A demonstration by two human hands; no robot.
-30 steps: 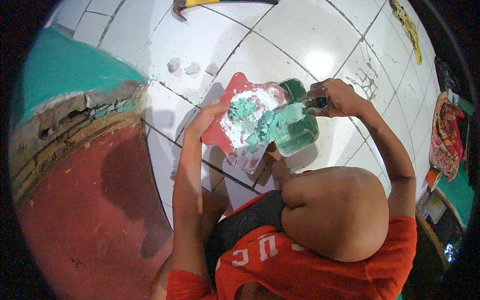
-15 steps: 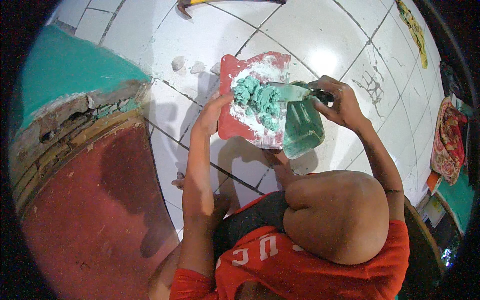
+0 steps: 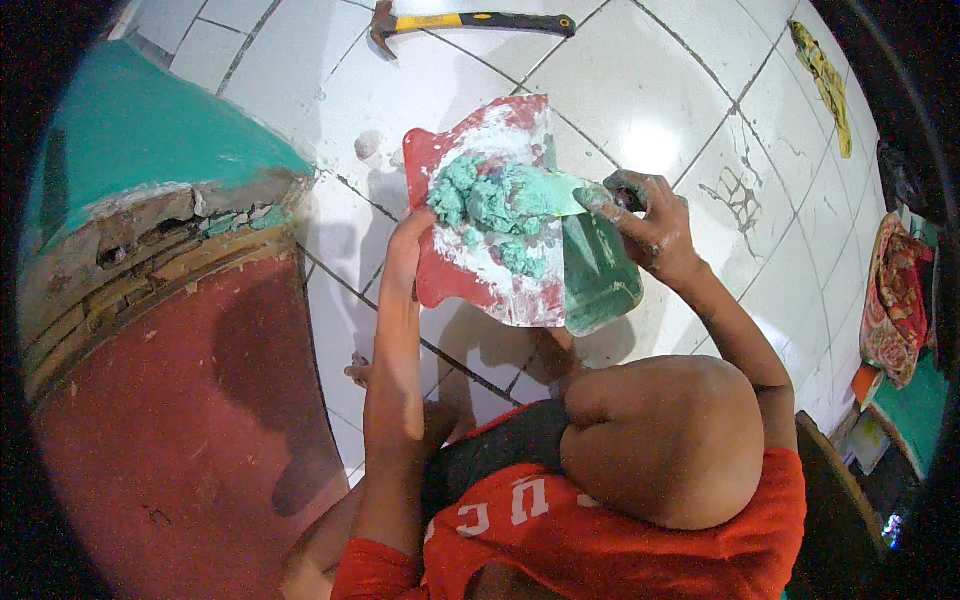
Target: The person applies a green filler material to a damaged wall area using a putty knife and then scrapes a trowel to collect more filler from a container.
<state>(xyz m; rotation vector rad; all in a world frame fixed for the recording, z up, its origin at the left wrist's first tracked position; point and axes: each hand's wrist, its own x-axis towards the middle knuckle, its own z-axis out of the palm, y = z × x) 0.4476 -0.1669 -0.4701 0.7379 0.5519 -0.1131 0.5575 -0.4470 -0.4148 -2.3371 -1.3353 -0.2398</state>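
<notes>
My left hand (image 3: pixel 408 242) grips the left edge of a red plastic board (image 3: pixel 438 284) smeared with white and green. On the board lies a lumpy heap of mint-green putty (image 3: pixel 500 200). My right hand (image 3: pixel 655 222) is closed round the dark handle of a putty knife (image 3: pixel 560 195). Its blade is coated in pale green and touches the right side of the heap. Against the board's right edge sits a translucent dark green plastic piece (image 3: pixel 603 278), partly hidden by the board. How it is supported cannot be seen.
Beyond the board, a yellow and black hammer (image 3: pixel 475 20) lies on the white tiled floor (image 3: pixel 690 110). At left is a broken-edged green ledge (image 3: pixel 190 130) beside a red floor (image 3: pixel 190 400). A yellow cloth (image 3: pixel 825 85) and a patterned red cloth (image 3: pixel 895 310) lie at right.
The board has shifted left in my left hand. My right hand has turned and moved left with the knife, and the putty sits more bunched. The view has tilted, showing the whole hammer.
</notes>
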